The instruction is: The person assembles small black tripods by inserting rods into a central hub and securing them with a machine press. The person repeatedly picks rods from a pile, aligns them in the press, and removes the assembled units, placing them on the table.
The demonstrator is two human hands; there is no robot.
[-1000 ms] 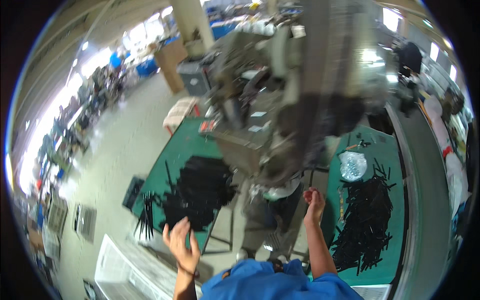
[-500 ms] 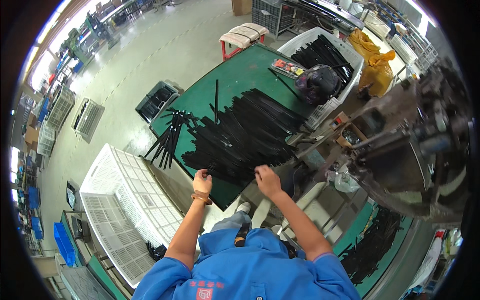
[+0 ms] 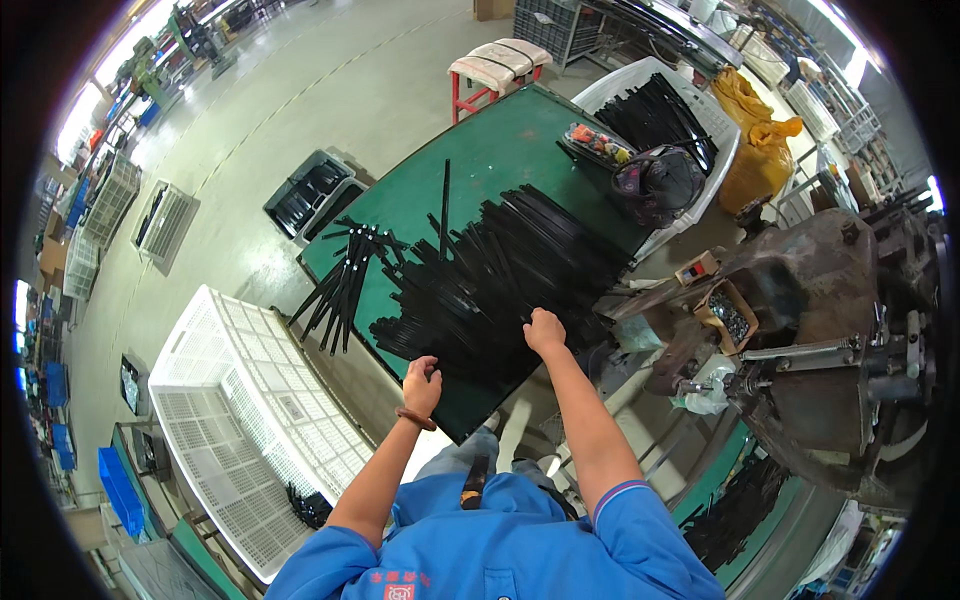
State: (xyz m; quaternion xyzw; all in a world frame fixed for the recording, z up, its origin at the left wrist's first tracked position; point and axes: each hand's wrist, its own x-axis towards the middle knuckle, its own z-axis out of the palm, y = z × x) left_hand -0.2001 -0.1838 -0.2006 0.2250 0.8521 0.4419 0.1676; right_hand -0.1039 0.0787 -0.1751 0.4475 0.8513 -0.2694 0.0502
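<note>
I'm wearing a blue shirt; its left chest is showing a short row of red characters, small and soft, so I'm not reading them surely. Right below, a square red emblem with pale marks is sitting, bottom edge of view cutting it. White crate: long wall is carrying a small panel, too tiny for telling any print.

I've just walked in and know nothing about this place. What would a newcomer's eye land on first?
Most likely the broad heap of thin black strips on the green table, with the person's left hand and right hand at its near side. Next come the big white perforated crate at lower left and the bulky dark machine on the right.
</note>
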